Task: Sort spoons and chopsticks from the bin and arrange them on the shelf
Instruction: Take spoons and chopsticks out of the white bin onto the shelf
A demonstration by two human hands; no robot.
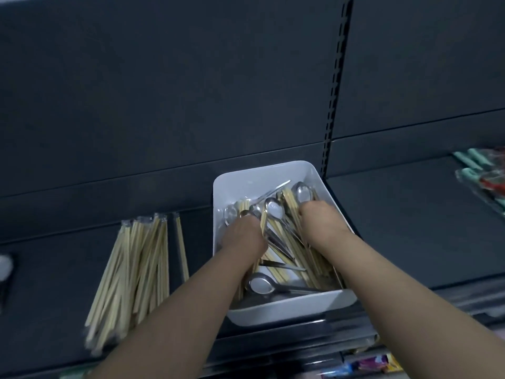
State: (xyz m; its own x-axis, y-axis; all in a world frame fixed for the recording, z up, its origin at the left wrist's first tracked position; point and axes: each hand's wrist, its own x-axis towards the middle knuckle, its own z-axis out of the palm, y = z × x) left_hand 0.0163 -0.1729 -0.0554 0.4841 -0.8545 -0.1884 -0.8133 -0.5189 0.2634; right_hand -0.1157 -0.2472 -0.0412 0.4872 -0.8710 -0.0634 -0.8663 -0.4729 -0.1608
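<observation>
While both hands are down inside the white bin point(276, 313), the head view, the only 1 here, shows the sorting partly done: a fanned pile of wrapped chopsticks point(134, 272) already lies on the dark shelf point(410, 228) to the left of the bin, well apart from the hands. The bin sits on the same shelf against the back panel point(164, 91) and holds a mixed tangle of loose chopsticks point(293, 214) and metal spoons.

The left hand point(243, 236) is curled into the left half of the bin, fingers folded down among chopsticks; whether they pinch a bundle or merely press on it I cannot tell. The right hand point(322, 225) is curled the same way over the right-hand bundle, fingertips buried, grip equally unclear.

The relation that matters: the chopsticks' long axis runs front to back, roughly in line with the forearms, so the fingers cross them sideways. The upper spoon point(274, 209) stands between the 2 hands, bowl pointing away, slightly nearer the left. A second, the near spoon point(259, 284), lies just under the left wrist, handle pointing right.

Packaged goods point(486, 176) at the right edge are blurred; no label or writing is readable anywhere.
</observation>
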